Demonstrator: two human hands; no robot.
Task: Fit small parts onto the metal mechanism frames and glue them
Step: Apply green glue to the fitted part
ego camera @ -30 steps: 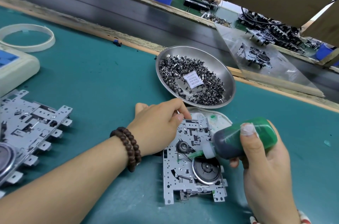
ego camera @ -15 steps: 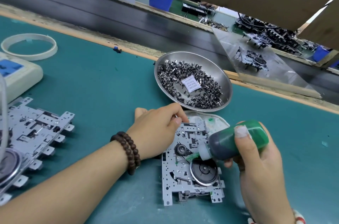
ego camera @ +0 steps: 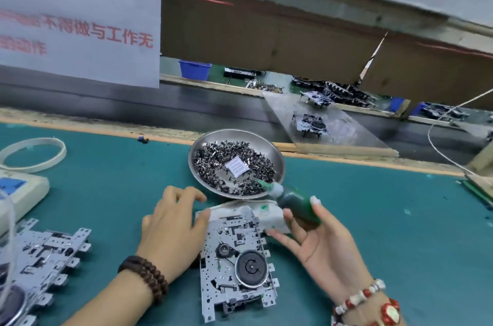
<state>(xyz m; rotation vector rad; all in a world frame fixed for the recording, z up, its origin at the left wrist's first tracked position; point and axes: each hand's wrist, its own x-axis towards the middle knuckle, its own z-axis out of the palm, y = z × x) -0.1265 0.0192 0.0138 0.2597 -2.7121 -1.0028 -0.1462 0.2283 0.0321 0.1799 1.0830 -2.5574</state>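
A metal mechanism frame (ego camera: 234, 261) with a black flywheel lies on the green mat between my hands. My left hand (ego camera: 173, 229) rests on the frame's left edge, fingers loosely curled, holding nothing I can see. My right hand (ego camera: 317, 243) holds a green glue bottle (ego camera: 293, 204) between thumb and fingers, its nozzle lifted off the frame and pointing up-left over the rim of the steel dish (ego camera: 278, 159). The dish holds several small dark metal parts (ego camera: 213, 160) and a white paper sachet. A glue-stained white cloth (ego camera: 269, 215) lies under the frame's far end.
More metal frames (ego camera: 45, 264) are stacked at the left edge. A white device (ego camera: 24, 192) and a white ring (ego camera: 34, 152) sit far left. Beyond the mat's wooden edge runs a dark conveyor with assembled mechanisms (ego camera: 310, 124) and a hanging sign.
My right hand lifted the glue bottle off the frame and swung its nozzle up toward the dish. My left hand's fingers loosened at the frame's edge. The camera tilted upward.
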